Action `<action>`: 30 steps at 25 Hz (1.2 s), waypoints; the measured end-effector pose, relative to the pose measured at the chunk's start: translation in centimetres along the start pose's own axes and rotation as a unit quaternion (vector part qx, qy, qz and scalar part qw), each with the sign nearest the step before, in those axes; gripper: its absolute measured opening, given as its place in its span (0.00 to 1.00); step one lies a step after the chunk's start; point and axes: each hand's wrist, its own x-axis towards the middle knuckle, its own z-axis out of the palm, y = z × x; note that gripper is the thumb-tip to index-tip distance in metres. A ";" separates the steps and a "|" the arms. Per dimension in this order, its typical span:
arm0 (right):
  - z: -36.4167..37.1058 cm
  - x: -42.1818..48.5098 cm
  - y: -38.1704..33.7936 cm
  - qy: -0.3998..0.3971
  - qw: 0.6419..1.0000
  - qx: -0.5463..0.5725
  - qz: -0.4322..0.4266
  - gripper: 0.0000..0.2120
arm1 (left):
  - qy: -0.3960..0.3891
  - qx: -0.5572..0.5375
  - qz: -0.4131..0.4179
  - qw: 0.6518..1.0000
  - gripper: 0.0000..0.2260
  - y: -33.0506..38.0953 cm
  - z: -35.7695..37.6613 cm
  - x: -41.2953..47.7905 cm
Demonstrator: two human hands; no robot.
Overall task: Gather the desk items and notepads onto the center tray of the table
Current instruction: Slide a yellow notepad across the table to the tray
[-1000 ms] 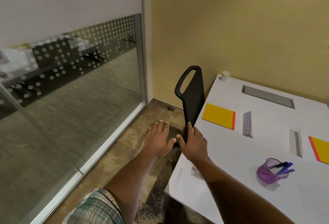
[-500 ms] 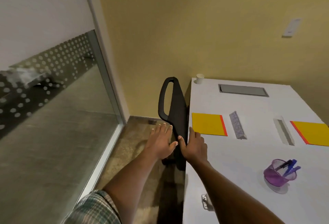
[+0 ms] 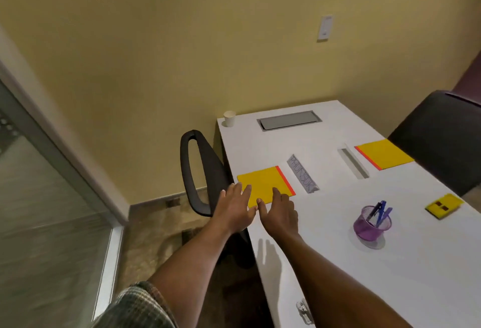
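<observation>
both hands, left hand (image 3: 234, 210) and right hand (image 3: 279, 213), spread open, empty, over the mid-frame yellow notepad (image 3: 264, 187): light, thin, bendy; pinch its near edge.

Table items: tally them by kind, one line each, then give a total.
Yellow notepads: 2, near and far
Folded name cards: 2, lettered and plain
Purple mesh pen cup: 1
Small yellow pad: 1
Paper cup: 1
Total: 7
</observation>
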 end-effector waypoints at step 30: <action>12.2 17.8 -11.1 0.202 0.865 0.125 0.442 0.36 | -0.134 0.139 0.370 0.909 0.29 -16.3 -3.6 30.1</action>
